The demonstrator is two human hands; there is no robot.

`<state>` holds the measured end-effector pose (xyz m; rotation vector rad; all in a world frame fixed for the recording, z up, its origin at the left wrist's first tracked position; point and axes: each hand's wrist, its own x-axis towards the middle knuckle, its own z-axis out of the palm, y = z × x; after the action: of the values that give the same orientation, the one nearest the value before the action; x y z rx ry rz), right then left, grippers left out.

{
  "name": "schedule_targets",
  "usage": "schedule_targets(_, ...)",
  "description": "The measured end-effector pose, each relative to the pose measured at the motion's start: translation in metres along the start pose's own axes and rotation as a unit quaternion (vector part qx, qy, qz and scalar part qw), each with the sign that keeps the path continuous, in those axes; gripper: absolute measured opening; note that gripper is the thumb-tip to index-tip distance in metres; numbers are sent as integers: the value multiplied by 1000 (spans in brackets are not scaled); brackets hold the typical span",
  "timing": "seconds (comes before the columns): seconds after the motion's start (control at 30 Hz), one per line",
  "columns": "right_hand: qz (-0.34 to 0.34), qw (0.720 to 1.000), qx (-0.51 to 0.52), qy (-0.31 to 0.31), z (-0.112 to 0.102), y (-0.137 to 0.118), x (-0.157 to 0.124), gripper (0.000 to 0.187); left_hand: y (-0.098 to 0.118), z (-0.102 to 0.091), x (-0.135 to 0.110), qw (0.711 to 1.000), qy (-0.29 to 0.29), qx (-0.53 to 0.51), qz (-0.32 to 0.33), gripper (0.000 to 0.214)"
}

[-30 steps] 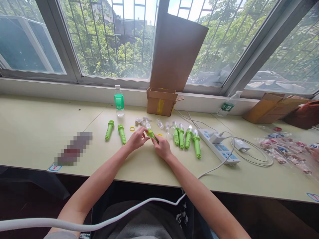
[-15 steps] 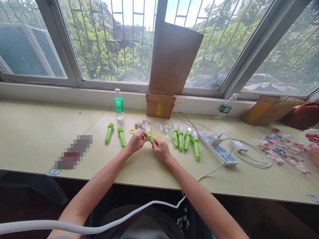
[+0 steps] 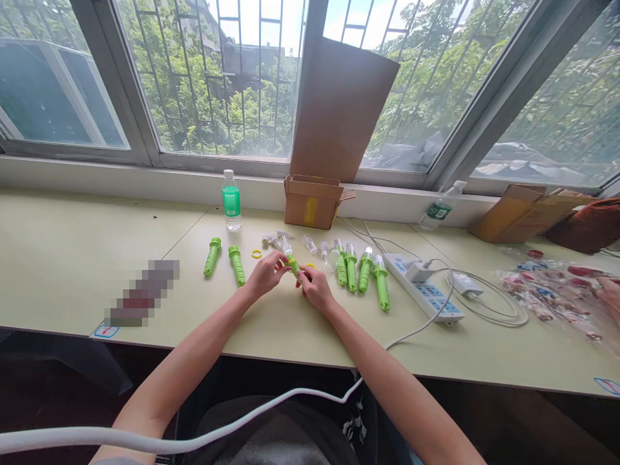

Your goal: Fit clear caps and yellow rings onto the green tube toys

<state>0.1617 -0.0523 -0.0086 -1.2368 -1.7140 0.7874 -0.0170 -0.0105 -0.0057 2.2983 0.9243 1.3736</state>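
Between both hands is a green plastic handle [image 3: 295, 265], tilted, with a yellow band near its upper end. My left hand [image 3: 265, 274] pinches that upper end with its fingertips. Closed around the lower part is my right hand [image 3: 314, 288]. Two bare green handles [image 3: 236, 265] lie to the left. On the right, several green handles with clear caps [image 3: 365, 271] lie in a row. Small clear plastic caps [image 3: 309, 244] are scattered beyond my hands. One yellow ring [image 3: 256, 254] lies left of them; another [image 3: 310, 265] is partly hidden by my right hand.
A white power strip [image 3: 426, 290] with cables lies to the right. Behind stand a water bottle [image 3: 231, 201] and a cardboard box [image 3: 310, 206]. Plastic-wrapped pieces [image 3: 547, 290] and another person's hand [image 3: 609, 294] are at far right. A white cable [image 3: 271, 407] crosses before me.
The green handle has turned more upright in my hands, and my right hand has shifted slightly along it. At far right, the other person's hand has moved a little.
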Motion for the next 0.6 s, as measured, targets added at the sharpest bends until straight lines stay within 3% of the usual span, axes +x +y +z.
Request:
schedule_targets(0.17, 1, 1000, -5, 23, 1, 1, 1, 43, 1, -3, 0, 1000, -4, -4, -1, 10)
schedule_targets(0.4, 37, 997, 63, 20, 2, 0, 2, 39, 6, -5, 0, 999, -21, -8, 23, 20)
schedule_targets(0.6, -6, 1000, -3, 15, 1, 1, 1, 35, 4, -5, 0, 999, -25, -7, 22, 23)
